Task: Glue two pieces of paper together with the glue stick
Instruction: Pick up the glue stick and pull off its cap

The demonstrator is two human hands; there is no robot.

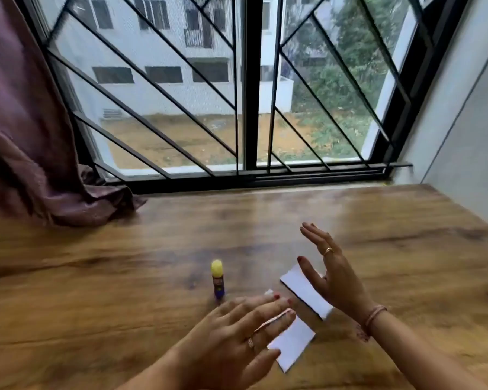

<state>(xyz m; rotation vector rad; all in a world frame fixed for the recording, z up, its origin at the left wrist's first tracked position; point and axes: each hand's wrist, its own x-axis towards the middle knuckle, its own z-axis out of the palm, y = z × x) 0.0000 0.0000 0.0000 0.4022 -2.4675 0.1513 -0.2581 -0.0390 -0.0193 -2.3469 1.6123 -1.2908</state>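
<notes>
A glue stick (217, 279) with a yellow cap and blue body stands upright on the wooden table (152, 249). Two white paper pieces lie to its right: the far paper (299, 288) and the near paper (293, 343). My left hand (237, 330) hovers flat, fingers spread, over the left part of the near paper, just in front of the glue stick. My right hand (330, 271) is raised above the far paper, fingers apart, palm facing left. Neither hand holds anything.
A purple curtain (28, 136) drapes onto the table's far left corner. A barred window (248, 94) runs along the table's back edge, and a grey wall (468, 122) bounds the right side.
</notes>
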